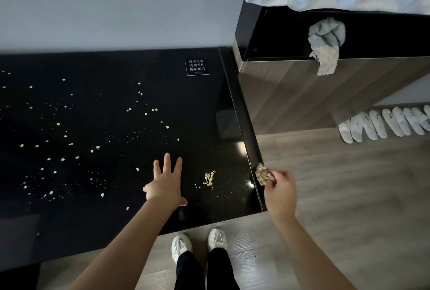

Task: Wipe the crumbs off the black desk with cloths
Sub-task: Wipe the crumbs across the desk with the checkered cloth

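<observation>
On black desk (144,68): left hand (165,182) flat, splayed | right hand (281,194) holds crumbs (264,174) at edge, grip partly hidden

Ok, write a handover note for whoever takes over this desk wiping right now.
Left hand: open, flat on the glossy black desk, fingers spread.
Right hand: past the desk's right edge, gripping a clump of pale flaky crumbs.
Crumpled blue-grey and cream cloth: draped over the dark cabinet shelf edge, in neither hand.
Done: no wiping visible. Left: scattered crumbs cover most of the desk, small pile near the right edge; fetch the cloth, wipe.
</observation>
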`<action>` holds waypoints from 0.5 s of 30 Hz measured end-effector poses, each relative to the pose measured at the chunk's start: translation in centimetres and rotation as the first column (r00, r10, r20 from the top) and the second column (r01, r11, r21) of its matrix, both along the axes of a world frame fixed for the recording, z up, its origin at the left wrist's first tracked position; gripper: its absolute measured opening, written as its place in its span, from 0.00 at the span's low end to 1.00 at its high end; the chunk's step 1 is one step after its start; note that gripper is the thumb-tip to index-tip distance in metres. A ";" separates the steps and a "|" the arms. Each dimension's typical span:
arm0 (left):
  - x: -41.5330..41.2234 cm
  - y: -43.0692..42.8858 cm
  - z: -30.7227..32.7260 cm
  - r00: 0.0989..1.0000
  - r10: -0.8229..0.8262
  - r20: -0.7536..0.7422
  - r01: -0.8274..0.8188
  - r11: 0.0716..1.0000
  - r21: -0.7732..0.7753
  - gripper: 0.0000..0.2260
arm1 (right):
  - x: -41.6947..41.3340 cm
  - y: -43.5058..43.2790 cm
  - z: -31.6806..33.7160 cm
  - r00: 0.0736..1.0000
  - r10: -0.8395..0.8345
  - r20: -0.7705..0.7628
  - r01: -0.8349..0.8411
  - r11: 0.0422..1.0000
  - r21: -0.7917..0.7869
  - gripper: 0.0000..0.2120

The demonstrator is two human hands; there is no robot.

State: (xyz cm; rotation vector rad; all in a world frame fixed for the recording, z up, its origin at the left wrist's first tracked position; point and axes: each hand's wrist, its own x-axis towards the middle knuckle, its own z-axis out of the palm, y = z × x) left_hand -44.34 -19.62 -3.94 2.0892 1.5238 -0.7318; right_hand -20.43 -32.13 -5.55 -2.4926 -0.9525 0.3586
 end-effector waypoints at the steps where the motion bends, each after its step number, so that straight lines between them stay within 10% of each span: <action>1: -0.1 -0.1 0.1 1.000 0.004 -0.005 -0.004 1.000 -0.003 0.56 | -0.3 -0.5 -0.4 1.000 -0.025 -0.015 0.025 0.999 -0.040 0.15; 15: -1.3 -0.7 -0.2 1.000 -0.003 0.014 0.003 1.000 -0.006 0.56 | -11.5 3.9 -0.4 0.955 0.115 -0.273 -0.113 0.993 0.022 0.13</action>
